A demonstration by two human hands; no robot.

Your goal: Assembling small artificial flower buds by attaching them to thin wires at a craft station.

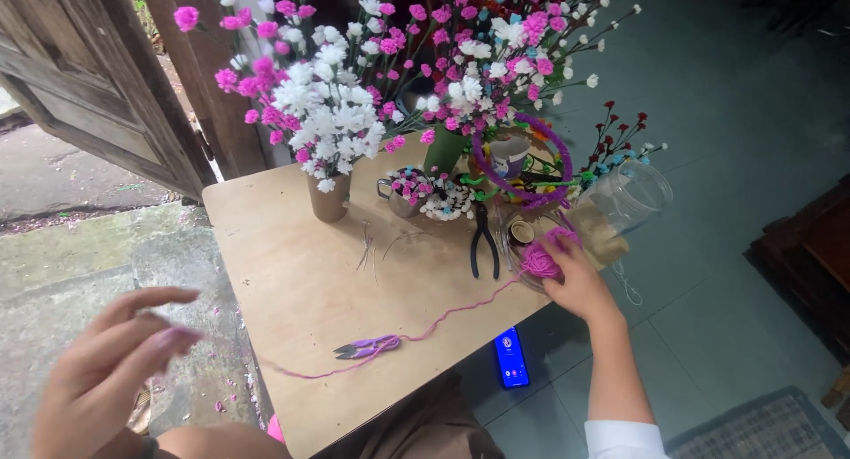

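Observation:
My right hand point(577, 282) rests at the table's right edge, fingers closed on a ball of pink yarn point(538, 262). A pink strand point(443, 316) runs from the ball leftward across the wooden table point(292, 273) to purple thread snips point(365, 347) near the front edge. My left hand point(111, 357) hovers off the table's left side, fingers spread, holding nothing. Black pliers point(482, 238) lie just left of the yarn ball.
Vases of pink and white artificial flowers point(332, 114) fill the table's far side, with a purple wire ring point(522, 162), a small cup point(507, 154) and a clear glass jar point(624, 202). A lit phone point(511, 357) lies on the floor below. A wooden door point(97, 78) stands at left.

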